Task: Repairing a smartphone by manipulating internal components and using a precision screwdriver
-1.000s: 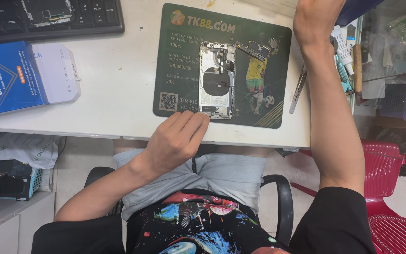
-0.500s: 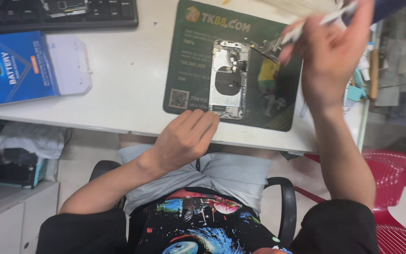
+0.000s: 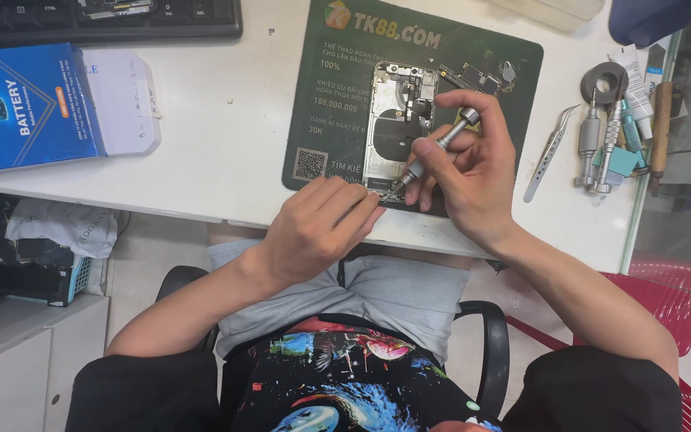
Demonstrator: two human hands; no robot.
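Observation:
An opened phone with its insides showing lies on a dark green work mat on the white desk. My right hand grips a small silver screwdriver, its tip down at the phone's near bottom edge. My left hand rests at the desk's front edge, fingertips touching the phone's lower corner. Small loose phone parts lie on the mat to the right of the phone.
A blue and white box sits at the left, a black keyboard behind it. Silver tweezers and several metal tools lie at the right, near the desk's edge. A red chair stands at the right.
My right hand came down from the upper right with the screwdriver and set its tip at the phone's bottom edge. My left hand stayed at the phone's lower corner.

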